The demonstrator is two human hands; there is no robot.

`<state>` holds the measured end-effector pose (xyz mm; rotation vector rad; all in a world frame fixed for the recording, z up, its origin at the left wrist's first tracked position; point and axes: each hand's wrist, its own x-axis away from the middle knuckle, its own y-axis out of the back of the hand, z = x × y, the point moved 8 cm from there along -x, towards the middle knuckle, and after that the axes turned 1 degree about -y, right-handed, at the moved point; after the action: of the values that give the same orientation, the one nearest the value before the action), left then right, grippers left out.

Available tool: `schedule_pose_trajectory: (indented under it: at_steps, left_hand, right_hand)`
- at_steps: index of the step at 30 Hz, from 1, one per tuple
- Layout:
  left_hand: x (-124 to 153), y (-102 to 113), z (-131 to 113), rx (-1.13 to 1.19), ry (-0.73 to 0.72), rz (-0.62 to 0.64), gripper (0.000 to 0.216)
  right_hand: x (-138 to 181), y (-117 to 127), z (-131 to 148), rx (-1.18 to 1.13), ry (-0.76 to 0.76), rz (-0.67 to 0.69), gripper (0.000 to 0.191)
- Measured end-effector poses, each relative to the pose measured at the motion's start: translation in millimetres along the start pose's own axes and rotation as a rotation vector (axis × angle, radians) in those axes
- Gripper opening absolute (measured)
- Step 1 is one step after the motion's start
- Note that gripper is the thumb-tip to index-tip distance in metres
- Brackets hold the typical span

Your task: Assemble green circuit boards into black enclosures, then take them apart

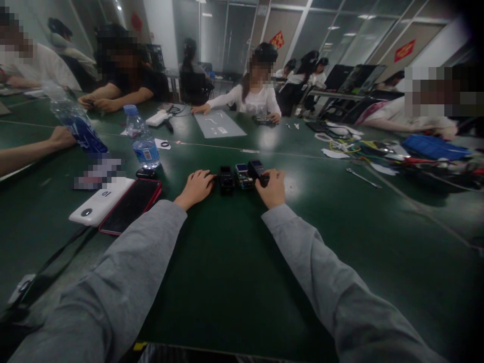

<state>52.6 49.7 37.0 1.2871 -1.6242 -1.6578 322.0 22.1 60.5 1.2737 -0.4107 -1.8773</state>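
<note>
Three small pieces stand in a row on the green table. On the left is a black device housing; in the middle, a circuit board with a small screen; on the right, a black casing. My left hand rests palm down beside the left housing, fingers loosely spread and holding nothing; its fingertips come close to that housing, and I cannot tell if they touch. Thumb and fingers of my right hand close round the near right side of the black casing, hiding part of it.
Left of me lie a red-edged phone, a white power bank and a water bottle. At right are a wrench, tangled cables and a blue tray. Across the table, a person touches a grey mat; others sit around.
</note>
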Motion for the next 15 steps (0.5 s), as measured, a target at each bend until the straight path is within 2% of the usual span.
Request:
schedule_pose_trajectory:
  at_steps: [6,10,12,15]
  left_hand:
    - [0.7,1.8,0.0,0.0,-0.002,-0.015,0.041]
    - [0.9,1.3,0.7,0.0,-0.007,-0.012,0.041]
    - [0.4,0.5,1.4,-0.002,-0.004,-0.007,0.041]
    - [-0.2,-0.2,2.3,-0.001,0.005,-0.003,0.04]
  right_hand:
    - [9.0,-0.2,-11.3,0.004,-0.063,0.114,0.031]
    - [8.8,-0.5,-7.8,-0.004,-0.067,0.102,0.031]
    - [3.0,11.3,-6.9,-0.03,-0.063,0.011,0.033]
    - [-9.0,48.2,-11.3,-0.027,-0.023,-0.236,0.045]
